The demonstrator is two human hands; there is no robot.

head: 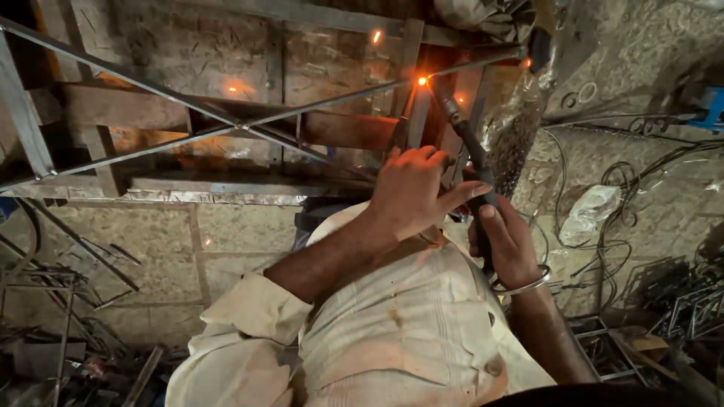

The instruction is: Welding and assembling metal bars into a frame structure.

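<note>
Hands came first, close to the camera: the right hand (pixel 507 245) had its grip wrapped tight around the dark welding torch (pixel 473 158), and the left hand (pixel 413 190) lay curled over the torch's neck to steady it. Farther out, the torch tip met the metal frame (pixel 241 124) at a glowing orange weld point (pixel 422 80). That joint seemed only part done; the crossed diagonal bars looked already tacked, other joints I could not judge. Beyond lay a stone floor (pixel 226 234) strewn with scrap rods (pixel 75 301), cables (pixel 626 196) and a plastic bag (pixel 592 211), all in dim light.
</note>
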